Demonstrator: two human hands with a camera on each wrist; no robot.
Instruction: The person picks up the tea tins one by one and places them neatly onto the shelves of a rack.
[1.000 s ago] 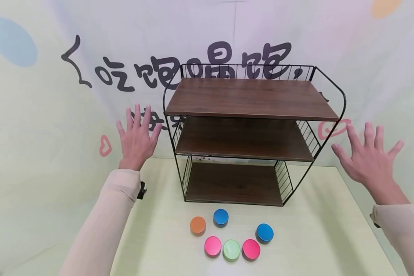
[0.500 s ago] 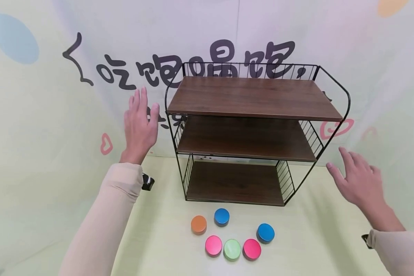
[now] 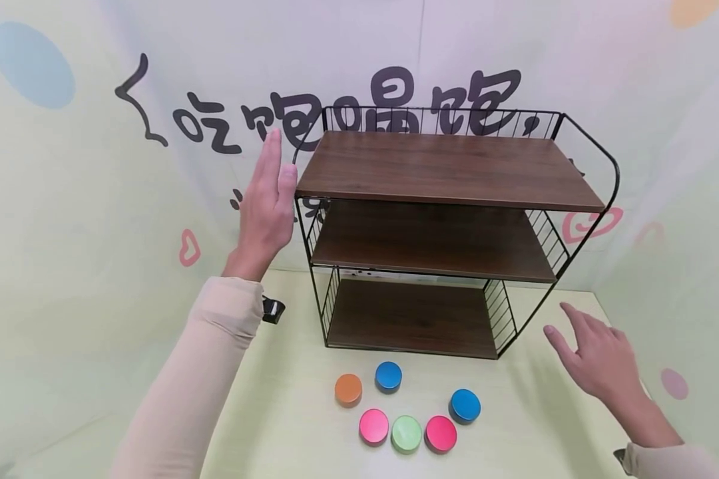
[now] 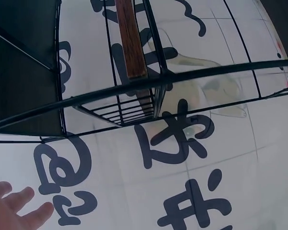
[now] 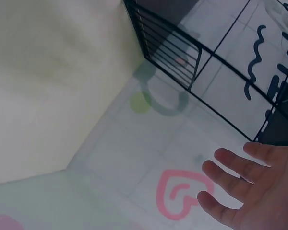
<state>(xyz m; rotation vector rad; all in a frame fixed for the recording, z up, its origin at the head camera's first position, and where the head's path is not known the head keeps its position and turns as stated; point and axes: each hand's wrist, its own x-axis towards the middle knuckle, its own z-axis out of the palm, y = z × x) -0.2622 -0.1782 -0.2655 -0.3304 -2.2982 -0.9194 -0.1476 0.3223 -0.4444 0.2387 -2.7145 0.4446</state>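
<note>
A black wire rack (image 3: 515,313) with three dark brown wooden shelves (image 3: 449,169) stands on the table. My left hand (image 3: 266,209) is raised beside the rack's upper left corner, fingers straight and together, holding nothing; whether it touches the frame I cannot tell. To the rack's lower right, my right hand (image 3: 602,359) hovers over the table with fingers loosely spread and nothing in them. In front of the rack lie small round discs: an orange disc (image 3: 349,390), a blue disc (image 3: 389,376), another blue disc (image 3: 465,406), a pink disc (image 3: 374,426), a second pink disc (image 3: 441,434) and a green disc (image 3: 406,434).
The pale table (image 3: 299,426) ends on the right along a slanting edge. Behind it hangs a white cloth backdrop (image 3: 96,166) with black writing, hearts and coloured spots. The rack's wire side (image 5: 173,52) slants across the right wrist view.
My left hand has moved up and right toward the rack, its spread fingers coming together. My right hand has come down and left, its fingers less spread. The discs stay in place.
</note>
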